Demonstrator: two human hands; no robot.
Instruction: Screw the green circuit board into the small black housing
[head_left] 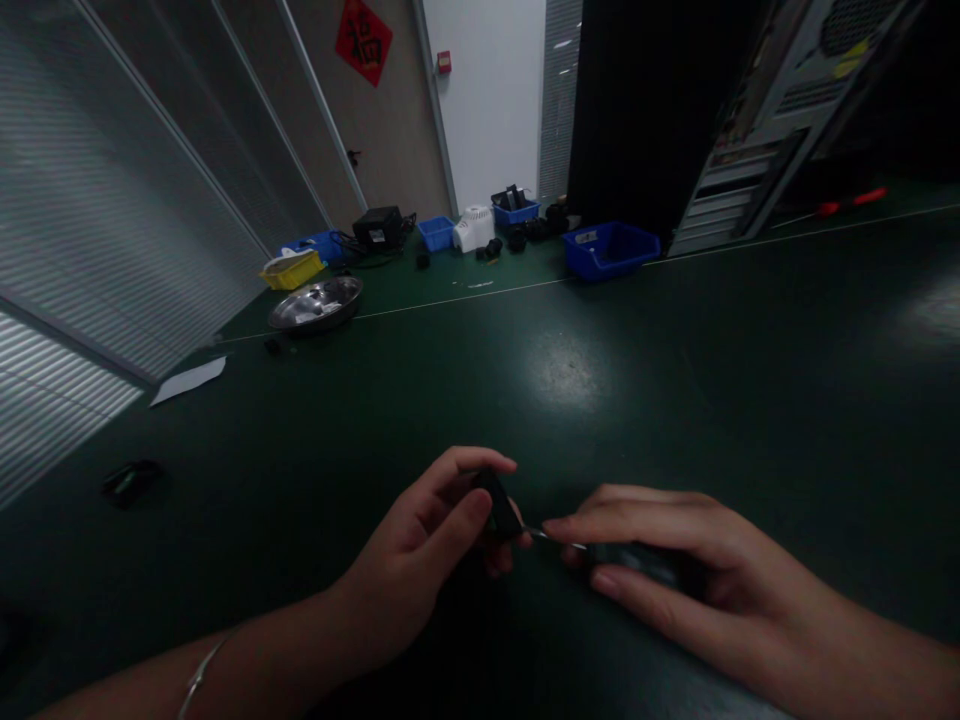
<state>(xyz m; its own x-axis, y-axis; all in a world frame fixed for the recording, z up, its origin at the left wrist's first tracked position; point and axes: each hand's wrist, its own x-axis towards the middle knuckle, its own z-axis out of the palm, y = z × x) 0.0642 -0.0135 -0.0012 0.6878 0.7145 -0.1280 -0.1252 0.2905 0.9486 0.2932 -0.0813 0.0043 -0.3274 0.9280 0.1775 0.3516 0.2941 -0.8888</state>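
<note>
Low in the head view, my left hand [442,530] pinches a small black block-shaped part [498,505] between thumb and fingers. My right hand [690,560] is wrapped around the dark handle of a screwdriver [641,562]. The thin metal shaft points left, and its tip reaches the lower right edge of the black part. Whether the tip sits inside the part or only touches it I cannot tell. Both hands are just above the green tabletop [420,390].
Across the table stand a metal bowl [319,303], a yellow bin [292,270], a white housing [474,229], a black box with cables [377,229] and a blue bin [611,250]. An open computer case [780,120] is at right. A dark object [131,480] and paper [190,379] lie left.
</note>
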